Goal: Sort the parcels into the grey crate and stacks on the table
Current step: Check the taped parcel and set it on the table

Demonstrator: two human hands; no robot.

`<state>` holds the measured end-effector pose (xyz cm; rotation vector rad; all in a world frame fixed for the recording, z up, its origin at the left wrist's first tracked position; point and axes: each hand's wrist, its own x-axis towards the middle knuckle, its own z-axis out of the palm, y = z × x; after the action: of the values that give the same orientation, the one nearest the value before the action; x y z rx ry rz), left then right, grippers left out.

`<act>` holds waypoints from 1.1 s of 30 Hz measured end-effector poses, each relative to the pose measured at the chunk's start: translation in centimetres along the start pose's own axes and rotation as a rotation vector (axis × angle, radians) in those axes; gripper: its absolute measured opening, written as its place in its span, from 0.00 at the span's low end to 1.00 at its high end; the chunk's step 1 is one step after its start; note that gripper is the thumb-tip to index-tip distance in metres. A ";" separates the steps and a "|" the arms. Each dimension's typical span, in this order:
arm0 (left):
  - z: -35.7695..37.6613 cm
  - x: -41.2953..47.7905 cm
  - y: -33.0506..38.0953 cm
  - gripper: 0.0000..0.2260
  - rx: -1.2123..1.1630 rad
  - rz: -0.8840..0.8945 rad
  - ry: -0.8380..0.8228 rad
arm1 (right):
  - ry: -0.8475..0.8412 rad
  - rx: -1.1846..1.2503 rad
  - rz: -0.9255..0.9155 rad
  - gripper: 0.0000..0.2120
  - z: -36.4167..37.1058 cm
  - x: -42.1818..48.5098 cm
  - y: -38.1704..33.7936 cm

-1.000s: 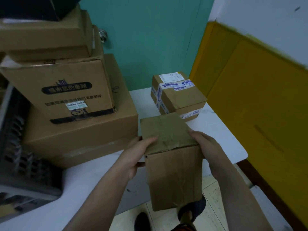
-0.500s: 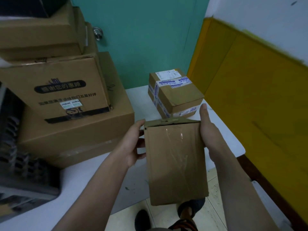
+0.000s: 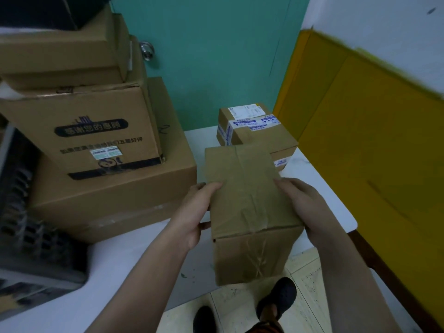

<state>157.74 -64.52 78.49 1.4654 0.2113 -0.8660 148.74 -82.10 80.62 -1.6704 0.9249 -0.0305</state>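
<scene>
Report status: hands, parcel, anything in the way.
Left hand, right hand grip parcel by sides. Parcel held at table edge. Labelled box just beyond it, stack at left.

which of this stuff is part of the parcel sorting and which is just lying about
Part of the job: taped brown parcel, held by left hand and right hand; labelled parcel behind it; stacked cartons; grey crate; white table.

Just there: teal door, door knob, yellow board, black shoes.
</scene>
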 end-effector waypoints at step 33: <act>-0.5 -0.2 -0.1 0.47 -0.104 0.048 -0.040 | -0.012 0.422 0.080 0.29 1.5 1.9 1.7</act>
<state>157.70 -63.97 78.43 1.3505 0.1881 -0.8327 149.78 -82.03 77.85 -1.2420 0.9038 -0.1512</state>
